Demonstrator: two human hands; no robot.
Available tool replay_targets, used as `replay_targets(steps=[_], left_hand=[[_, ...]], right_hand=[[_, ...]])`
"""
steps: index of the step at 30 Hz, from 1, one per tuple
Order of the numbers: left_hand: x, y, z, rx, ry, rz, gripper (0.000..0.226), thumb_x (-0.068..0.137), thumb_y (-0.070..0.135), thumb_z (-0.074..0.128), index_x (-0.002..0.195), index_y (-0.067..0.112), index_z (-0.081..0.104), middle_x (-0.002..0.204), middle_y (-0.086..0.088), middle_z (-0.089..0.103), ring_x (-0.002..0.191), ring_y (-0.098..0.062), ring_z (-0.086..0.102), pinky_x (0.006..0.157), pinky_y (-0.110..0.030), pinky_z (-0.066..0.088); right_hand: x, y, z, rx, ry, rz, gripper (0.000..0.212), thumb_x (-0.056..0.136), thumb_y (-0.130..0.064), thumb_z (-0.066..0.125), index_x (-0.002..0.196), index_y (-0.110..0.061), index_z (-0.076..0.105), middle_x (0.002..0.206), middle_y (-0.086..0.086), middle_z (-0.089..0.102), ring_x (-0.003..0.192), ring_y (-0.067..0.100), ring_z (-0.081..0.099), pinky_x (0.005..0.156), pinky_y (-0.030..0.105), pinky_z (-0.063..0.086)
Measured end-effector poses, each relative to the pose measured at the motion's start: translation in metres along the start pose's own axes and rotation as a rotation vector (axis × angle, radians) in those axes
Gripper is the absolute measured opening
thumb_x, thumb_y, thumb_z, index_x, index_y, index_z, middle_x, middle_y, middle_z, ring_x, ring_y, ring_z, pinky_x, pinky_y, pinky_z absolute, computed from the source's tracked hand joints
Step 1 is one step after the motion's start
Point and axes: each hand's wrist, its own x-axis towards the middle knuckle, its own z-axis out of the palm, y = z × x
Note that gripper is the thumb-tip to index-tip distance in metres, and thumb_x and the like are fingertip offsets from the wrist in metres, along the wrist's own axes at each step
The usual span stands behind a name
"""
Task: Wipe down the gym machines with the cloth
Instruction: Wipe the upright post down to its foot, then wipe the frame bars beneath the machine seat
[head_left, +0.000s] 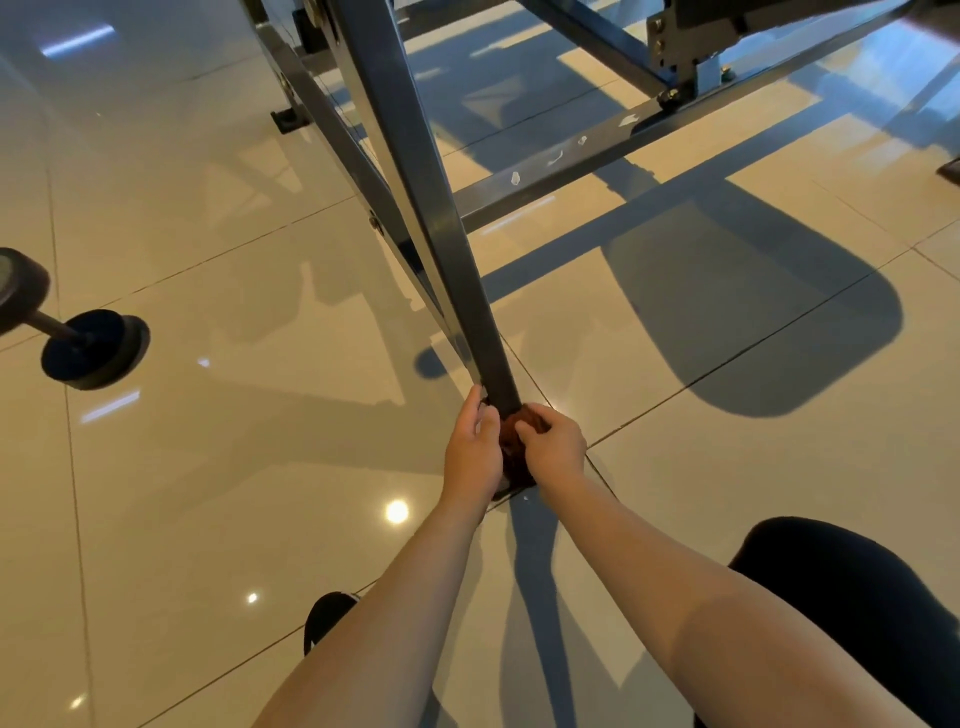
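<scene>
Your reddish-brown bunched cloth (513, 452) sits at the very foot of the dark square-tube steel upright (428, 208), where the tube meets the glossy beige tiled floor (208, 467). It lies between your two hands, touching both.

Your right hand (553, 444) is at 3 o'clock of the cloth. Its fingers are curled in tight and it pinches a fold of the fabric against the tube's right face. Your left hand (470, 447) is at 9 o'clock, lying along the tube's left face with the fingertips reaching toward 12 o'clock and the thumb against the cloth's edge. Whether that hand has fabric under its fingers or only steadies the tube, I cannot tell.

What the next move turns on is the tube's long axis. From your hands it climbs away toward 11 o'clock, leaning left as it rises out of the top of the view. The cloth is at its lowest end, so the unwiped length, as I judge it, all lies up and ahead of you. Your right hand has the firmer hold on the cloth and looks like the one to lead the stroke. Keep the fabric wrapped against the faces as you go.

A thinner dark brace bar (332, 130) runs close along the upright at its 9 o'clock side and joins it just above your left fingers, so expect that gap to be tight. A grey base rail with white scuffs (571, 166) branches toward 2 o'clock. A black dumbbell (93, 348) stands on the floor well apart at 9 o'clock.
</scene>
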Motion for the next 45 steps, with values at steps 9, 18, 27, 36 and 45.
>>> replay_targets(steps=[9,18,27,36,45], left_hand=[[-0.021,0.041,0.012,0.192,0.04,0.062,0.039,0.109,0.037,0.041,0.145,0.027,0.05,0.139,0.003,0.057,0.131,-0.019,0.053,0.1,-0.028,0.05],[-0.053,0.137,0.076,0.24,0.049,0.202,0.016,0.102,0.032,0.056,0.117,0.027,0.06,0.116,0.002,0.064,0.11,-0.017,0.062,0.094,-0.032,0.054],[-0.053,0.213,0.107,0.174,0.015,0.306,0.022,0.104,0.035,0.053,0.122,0.022,0.058,0.112,0.0,0.064,0.098,-0.011,0.061,0.068,-0.014,0.046],[0.016,0.273,0.134,0.011,-0.043,0.231,0.015,0.102,0.035,0.054,0.107,0.024,0.062,0.104,-0.001,0.064,0.102,-0.02,0.063,0.088,-0.037,0.058],[0.081,0.291,0.133,-0.104,-0.095,0.148,0.015,0.105,0.025,0.047,0.108,0.023,0.061,0.114,-0.005,0.059,0.103,-0.02,0.059,0.069,-0.024,0.05]], right_hand=[[-0.017,-0.053,-0.042,0.1,-0.04,-0.133,0.031,0.102,-0.022,0.059,0.131,-0.033,0.061,0.117,-0.014,0.059,0.108,0.012,0.058,0.084,0.015,0.048],[-0.029,-0.122,-0.134,0.213,-0.005,-0.276,0.029,0.106,-0.021,0.049,0.129,-0.032,0.061,0.123,-0.008,0.061,0.109,0.013,0.057,0.096,0.032,0.052],[-0.011,-0.175,-0.186,0.24,0.055,-0.342,0.029,0.103,-0.023,0.052,0.129,-0.034,0.059,0.125,0.002,0.059,0.109,0.019,0.06,0.093,0.039,0.058],[0.042,-0.234,-0.201,0.215,0.033,-0.31,0.039,0.106,-0.027,0.05,0.144,-0.03,0.045,0.133,0.001,0.056,0.11,0.017,0.059,0.085,0.029,0.057],[0.094,-0.275,-0.181,0.07,-0.033,-0.301,0.041,0.105,-0.025,0.053,0.144,-0.033,0.048,0.143,0.001,0.051,0.123,0.023,0.053,0.103,0.042,0.051]])
